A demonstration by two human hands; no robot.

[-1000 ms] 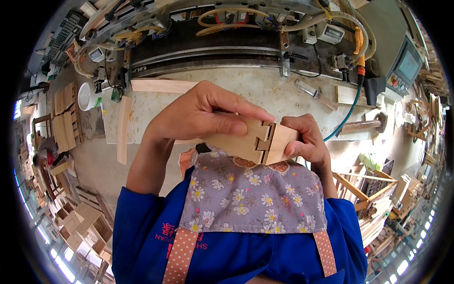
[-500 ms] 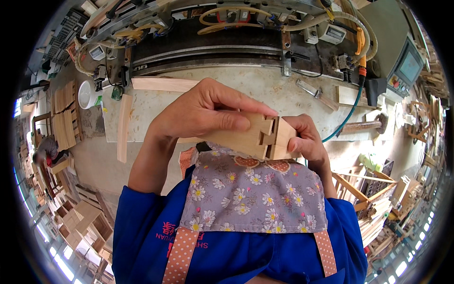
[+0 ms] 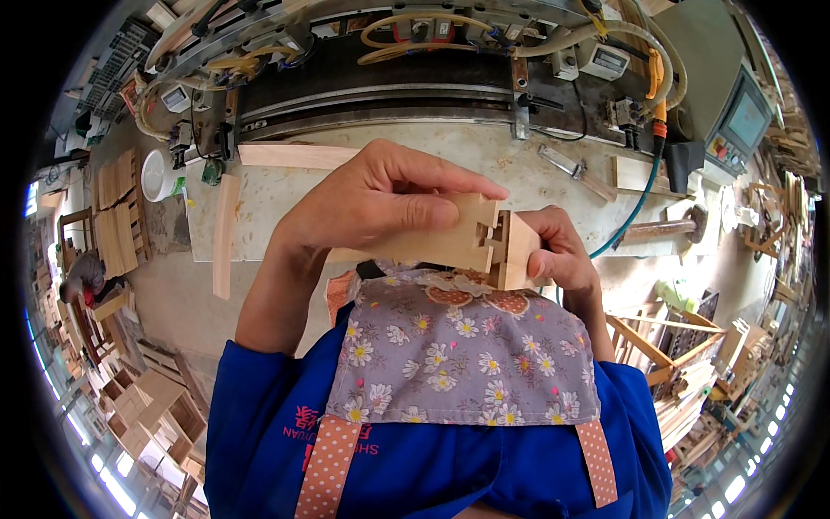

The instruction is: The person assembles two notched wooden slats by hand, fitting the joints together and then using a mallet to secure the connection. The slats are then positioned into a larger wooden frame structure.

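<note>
- At the centre of the frame, a long wooden piece (image 3: 437,238) with a notched end is gripped by the left hand (image 3: 372,203), thumb along its near face and fingers curled over the top.
- Its long axis runs left to right, the cut end pointing toward the right hand (image 3: 558,251).
- A shorter wooden block (image 3: 519,259) is pinched closed in the right hand, just right of centre.
- The two cut ends are seen meeting at a joint between the hands; whether they are fully seated cannot be told.
- Both pieces are held above the floral apron (image 3: 467,355), below the pale workbench (image 3: 285,195).
</note>
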